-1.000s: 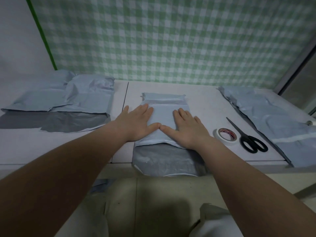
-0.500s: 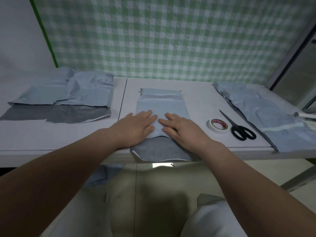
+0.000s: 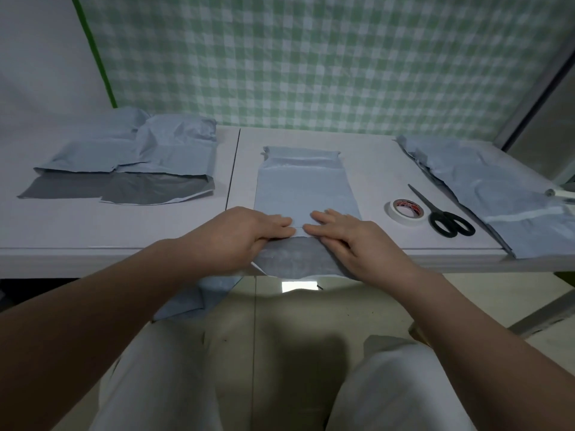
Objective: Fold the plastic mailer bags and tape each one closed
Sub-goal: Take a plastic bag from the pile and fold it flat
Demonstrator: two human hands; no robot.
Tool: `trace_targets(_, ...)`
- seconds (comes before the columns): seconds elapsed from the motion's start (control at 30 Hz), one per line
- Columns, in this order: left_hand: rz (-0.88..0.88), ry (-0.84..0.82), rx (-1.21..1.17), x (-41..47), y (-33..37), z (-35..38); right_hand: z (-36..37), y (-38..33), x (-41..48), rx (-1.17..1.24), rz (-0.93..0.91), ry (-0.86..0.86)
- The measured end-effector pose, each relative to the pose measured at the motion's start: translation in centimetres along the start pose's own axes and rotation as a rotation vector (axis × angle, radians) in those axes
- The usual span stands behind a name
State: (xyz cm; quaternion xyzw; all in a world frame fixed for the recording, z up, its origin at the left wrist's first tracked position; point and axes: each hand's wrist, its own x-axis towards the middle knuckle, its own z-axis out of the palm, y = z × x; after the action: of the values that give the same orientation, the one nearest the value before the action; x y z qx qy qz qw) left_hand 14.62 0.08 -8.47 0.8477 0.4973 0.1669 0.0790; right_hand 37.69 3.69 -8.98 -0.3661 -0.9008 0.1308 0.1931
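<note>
Grey flap overhanging the desk [image 3: 93, 225] edge: this fold could slip.
Far left, the folded mailers [image 3: 174, 150] lie out of the way. Your left grip [image 3: 245, 234] bends over the near fold of the centre mailer [image 3: 306, 188]; whether its thumb pinches underneath cannot be told. Your right grip [image 3: 351, 241] presses that fold with straight fingers, clasping nothing. The slick plastic may slide towards you or spring open once you reach right for the tape roll [image 3: 404, 211] beside the scissors [image 3: 448, 217], so keep one palm down.

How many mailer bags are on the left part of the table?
2: the far-left bag and the second bag overlapping its right side. More may hide underneath.
</note>
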Motion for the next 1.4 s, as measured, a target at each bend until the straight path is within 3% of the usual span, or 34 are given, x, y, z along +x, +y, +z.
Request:
trace_targets(0.1, 0.024, 0.062, 0.059, -0.6, 0.3, -0.1, 0.3, 0.0, -0.5, 0.052, 0.035, 0.051)
trace_targets(0.17, 0.023, 0.092, 0.097, -0.5, 0.5, 0.0, 0.5, 0.0, -0.5, 0.072, 0.049, 0.173)
trace_targets(0.27, 0.035, 0.136, 0.15, -0.3, 0.8, -0.1, 0.7, 0.1, -0.1, -0.035, 0.062, 0.282)
trace_targets(0.77, -0.059, 0.049, 0.338, 1.0, 1.6, -0.4, 0.3, -1.3, 2.0, -0.332, -0.02, 0.125)
trace_targets(0.97, -0.15, 0.01, 0.327, 1.3, 2.8, -0.5, 1.0, -1.5, 1.9, -0.363, -0.011, 0.234)
trace_targets(1.1, -0.027, 0.038, 0.472, 1.6, 2.9, -0.1, 1.2, -1.6, 1.7, -0.481, -0.014, 0.243)
trace_targets(1.23, -0.061, -0.076, 0.52, 1.4, 2.2, -0.2, 0.8, -0.7, 1.1, -0.482, -0.044, 0.257)
trace_targets(1.4, -0.02, -0.058, 0.482, 0.5, 0.9, -0.4, -0.4, 1.4, -0.7, -0.465, -0.01, 0.23)
